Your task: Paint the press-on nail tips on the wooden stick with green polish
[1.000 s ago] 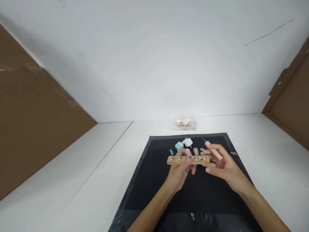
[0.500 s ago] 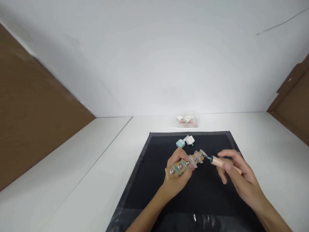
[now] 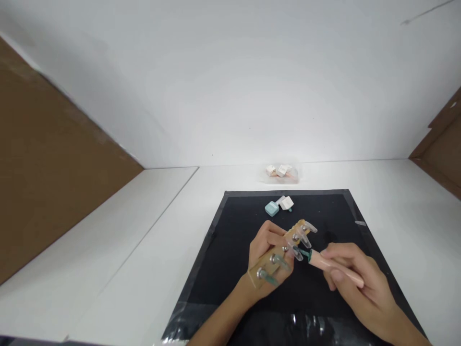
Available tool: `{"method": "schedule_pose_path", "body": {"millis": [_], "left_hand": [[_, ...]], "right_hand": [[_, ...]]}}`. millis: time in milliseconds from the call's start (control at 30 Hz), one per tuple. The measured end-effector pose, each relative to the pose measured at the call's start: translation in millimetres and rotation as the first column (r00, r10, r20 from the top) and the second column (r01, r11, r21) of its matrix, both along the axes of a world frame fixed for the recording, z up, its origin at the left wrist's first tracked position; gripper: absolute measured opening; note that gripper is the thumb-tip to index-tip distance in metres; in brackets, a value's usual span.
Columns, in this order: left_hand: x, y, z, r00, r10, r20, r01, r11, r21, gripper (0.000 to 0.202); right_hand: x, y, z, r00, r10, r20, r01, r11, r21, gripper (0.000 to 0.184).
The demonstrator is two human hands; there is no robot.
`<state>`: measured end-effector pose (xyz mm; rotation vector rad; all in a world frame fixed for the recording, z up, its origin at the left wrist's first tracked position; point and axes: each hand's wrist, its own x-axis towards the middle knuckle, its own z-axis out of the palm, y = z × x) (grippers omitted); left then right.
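Observation:
My left hand [image 3: 264, 245] is closed around a tan nail holder strip [image 3: 268, 263] with a row of metal knobs, held at a slant above the mat. On the knobs sit false nails. The two nearest my wrist, including one green nail [image 3: 268, 277], are coated; the three toward the far end, such as a clear nail [image 3: 310, 226], look see-through. Between thumb and fingers, my right hand [image 3: 360, 276] grips a nail polish brush [image 3: 334, 267] with a pink handle. Its green-wetted bristles are at the middle nail; whether they touch it is hard to tell.
Beyond my hands, a pale blue square cap [image 3: 272, 208] and a white square cap [image 3: 286, 203] lie on the black mat [image 3: 230, 226]. A clear tray [image 3: 279, 180] with white-capped items stands behind it. Brown boards [image 3: 54, 158] flank the white table [image 3: 144, 269].
The strip has turned so its nails point more to the right. My right hand has brought the brush from the far-end nail down to the middle one. The view has shifted slightly.

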<state>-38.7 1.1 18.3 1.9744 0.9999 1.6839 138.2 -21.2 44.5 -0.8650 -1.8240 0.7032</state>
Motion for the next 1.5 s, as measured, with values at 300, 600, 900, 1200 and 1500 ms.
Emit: {"method": "schedule_pose_path", "body": {"millis": [300,600,900,1200,1500], "left_hand": [[5.1,3.2,-9.9,1.0,0.003,0.025,-0.004,0.999,0.05,0.012],[4.2,3.8,-13.9,1.0,0.025,-0.006,-0.025,0.998,0.057,0.011],[6.0,4.1,-17.4,0.999,0.021,-0.036,-0.017,0.996,0.092,0.011],[4.0,3.8,-16.9,0.998,-0.022,-0.06,0.026,0.997,0.073,0.012],[4.7,6.3,-17.1,0.992,-0.067,-0.108,0.071,0.997,0.039,0.013]], "right_hand": [[4.4,1.7,-0.2,0.999,-0.032,-0.001,0.032,0.997,0.064,0.009],[4.2,6.2,6.5,0.999,-0.043,0.026,0.039,0.989,0.144,0.011],[6.8,5.1,2.8,1.0,0.01,0.002,-0.01,0.998,0.058,0.013],[5.7,7.0,2.4,0.998,0.015,-0.054,-0.012,0.998,0.059,0.016],[12.0,10.7,6.7,0.998,-0.015,-0.066,0.027,0.983,0.184,0.021]]}}
